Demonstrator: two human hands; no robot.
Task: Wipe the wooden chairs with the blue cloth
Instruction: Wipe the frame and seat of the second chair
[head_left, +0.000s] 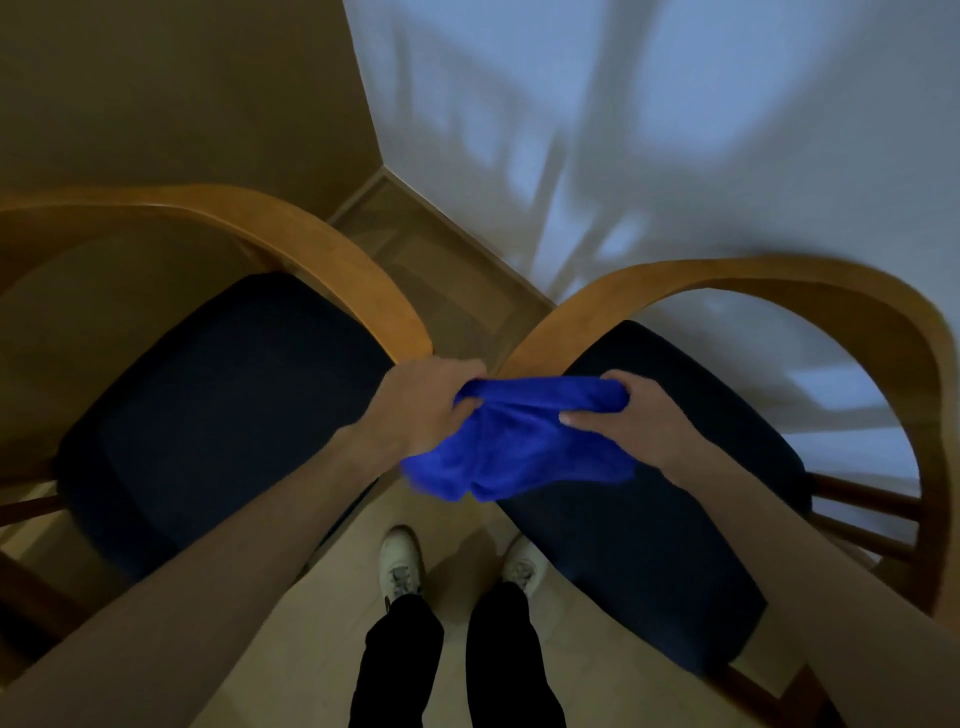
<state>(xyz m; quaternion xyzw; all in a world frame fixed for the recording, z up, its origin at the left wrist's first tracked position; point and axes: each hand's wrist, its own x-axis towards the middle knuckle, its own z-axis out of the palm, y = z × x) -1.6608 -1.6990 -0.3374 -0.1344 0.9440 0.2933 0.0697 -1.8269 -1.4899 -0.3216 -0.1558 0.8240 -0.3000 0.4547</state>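
I see a bright blue cloth (519, 447), plain and unpatterned, against two chairs with honey-brown wooden frames (322, 260) and dark navy, almost black seat pads (228, 395). Below are black trousers (400, 670) and white shoes (400, 561) on a beige floor (457, 551). One wall (182, 88) looks tan, the other (649, 130) pale bluish white with grey shadow streaks.

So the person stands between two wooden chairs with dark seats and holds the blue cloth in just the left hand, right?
Not quite: both hands hold it. In the head view the left hand grips one end of the blue cloth and the right hand grips the other, fingers curled round it. The rest stands: the person is between the left chair and the right chair, both wooden with dark seats.
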